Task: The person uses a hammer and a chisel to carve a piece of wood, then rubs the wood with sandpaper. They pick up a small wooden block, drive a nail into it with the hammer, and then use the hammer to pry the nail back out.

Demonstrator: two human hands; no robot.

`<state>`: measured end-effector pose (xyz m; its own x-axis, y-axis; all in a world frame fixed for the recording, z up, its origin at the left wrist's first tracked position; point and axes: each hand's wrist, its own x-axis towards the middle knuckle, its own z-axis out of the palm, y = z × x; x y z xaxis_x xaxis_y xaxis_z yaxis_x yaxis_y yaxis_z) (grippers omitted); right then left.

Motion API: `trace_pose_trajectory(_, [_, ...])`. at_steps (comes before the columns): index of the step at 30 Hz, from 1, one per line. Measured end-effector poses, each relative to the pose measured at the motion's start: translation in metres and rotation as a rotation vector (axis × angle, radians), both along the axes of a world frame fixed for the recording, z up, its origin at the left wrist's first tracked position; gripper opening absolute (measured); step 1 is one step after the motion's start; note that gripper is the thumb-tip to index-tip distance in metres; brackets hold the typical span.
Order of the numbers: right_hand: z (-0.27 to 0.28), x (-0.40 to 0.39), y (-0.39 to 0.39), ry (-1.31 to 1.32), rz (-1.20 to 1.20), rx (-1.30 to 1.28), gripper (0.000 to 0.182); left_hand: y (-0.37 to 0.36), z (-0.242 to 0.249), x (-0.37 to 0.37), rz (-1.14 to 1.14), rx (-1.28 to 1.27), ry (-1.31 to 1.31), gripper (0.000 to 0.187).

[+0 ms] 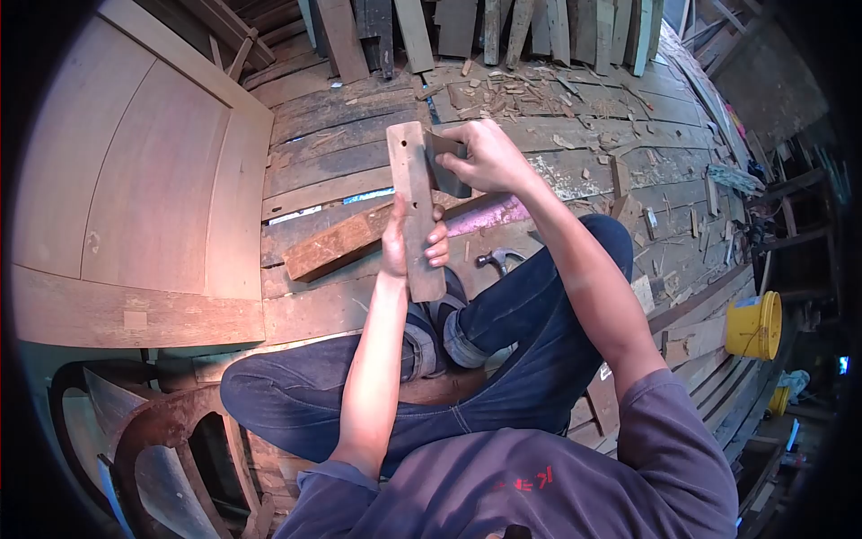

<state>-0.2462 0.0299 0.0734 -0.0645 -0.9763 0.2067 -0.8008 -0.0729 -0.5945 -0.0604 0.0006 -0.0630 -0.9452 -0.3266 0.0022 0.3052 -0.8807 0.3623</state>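
The left hand [393, 250] is wrapped around the lower part of a long, narrow, pale brown wooden block [420, 247], thumb along the near left side and fingers curled round the right edge. The block is held up in front of the person's shins, its far end leaning slightly left, with small dark holes in the face turned to the camera. The right hand [488, 160] pinches a flat, dark grey plate [449, 168] between thumb and bent fingers. The plate is right beside the upper right side of the block; whether the two touch is hard to tell.

Beyond and below the hands, a thick reddish-brown timber [334, 241] lies slantwise on the grey plank floor [346, 117]. A claw hammer [496, 260] with a metal head lies near the person's shoes, close to the bent right leg in blue jeans [530, 310]. Wood chips and offcuts [530, 97] are scattered across the floor, thickest in front of a row of upright boards [456, 29] at the far side. A large, light brown panelled wooden piece [157, 171] stands on the left, with a curved brown wooden frame [153, 422] below it in the view. On the right, a yellow plastic bucket [747, 327] lies tipped toward the planks, and a pale turquoise bundle [734, 179] rests farther off.
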Motion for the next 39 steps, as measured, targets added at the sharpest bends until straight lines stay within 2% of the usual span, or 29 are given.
trace_pose_trajectory(1, [0.001,0.006,0.002,0.071,-0.019,-0.005,0.021,0.001,-0.002,0.001,-0.002,-0.004,-0.018,0.069])
trace_pose_trajectory(5, [-0.018,-0.003,-0.003,0.058,-0.066,-0.037,0.023,-0.002,-0.003,0.001,0.014,-0.039,-0.073,0.071])
trace_pose_trajectory(7, [-0.016,-0.01,-0.003,-0.175,-0.098,0.023,0.025,-0.002,0.014,0.009,0.082,-0.118,-0.144,0.069])
trace_pose_trajectory(8, [-0.015,-0.013,-0.003,-0.308,-0.108,0.061,0.025,-0.004,0.015,0.012,0.168,-0.131,-0.244,0.062])
trace_pose_trajectory(10, [-0.004,-0.014,0.002,-0.567,-0.089,0.181,0.028,-0.008,0.018,0.014,0.189,-0.221,-0.298,0.056])
trace_pose_trajectory(13, [-0.007,-0.015,0.001,-0.663,-0.077,0.211,0.033,-0.018,0.017,0.024,0.105,-0.301,-0.305,0.048])
trace_pose_trajectory(15, [-0.012,-0.017,-0.001,-0.699,-0.081,0.236,0.034,-0.021,0.019,0.029,0.03,-0.342,-0.305,0.048])
trace_pose_trajectory(18, [-0.017,-0.018,-0.001,-0.731,-0.075,0.251,0.03,-0.023,0.021,0.027,0.078,-0.416,-0.52,0.044])
trace_pose_trajectory(19, [-0.018,-0.018,-0.002,-0.739,-0.07,0.252,0.028,-0.023,0.023,0.027,0.11,-0.431,-0.53,0.042])
trace_pose_trajectory(22, [-0.023,-0.02,-0.005,-0.786,-0.116,0.252,0.043,-0.019,0.03,0.024,0.193,-0.484,-0.538,0.035])
trace_pose_trajectory(25, [-0.016,-0.019,-0.002,-0.805,-0.125,0.252,0.047,-0.016,0.039,0.022,0.22,-0.664,-0.558,0.03])
trace_pose_trajectory(28, [-0.013,-0.019,-0.002,-0.791,-0.055,0.247,0.044,-0.015,0.039,0.021,0.239,-0.596,-0.492,0.028])
trace_pose_trajectory(31, [-0.009,-0.017,0.0,-0.743,-0.038,0.255,0.046,-0.012,0.042,0.019,0.28,-0.611,-0.444,0.025])
trace_pose_trajectory(34, [-0.012,-0.014,0.001,-0.142,-0.113,0.051,0.057,-0.012,0.048,0.02,0.233,-0.556,-0.541,0.024])
trace_pose_trajectory(37, [-0.01,-0.004,0.009,0.301,-0.043,-0.187,0.081,-0.017,0.041,0.021,0.211,-0.406,-0.545,0.03])
trace_pose_trajectory(38, [-0.01,-0.001,0.009,0.332,0.052,-0.172,0.09,-0.02,0.04,0.023,0.189,-0.382,-0.546,0.032])
trace_pose_trajectory(39, [-0.01,0.005,0.01,0.367,0.061,-0.189,0.09,-0.022,0.041,0.024,0.167,-0.358,-0.546,0.035])
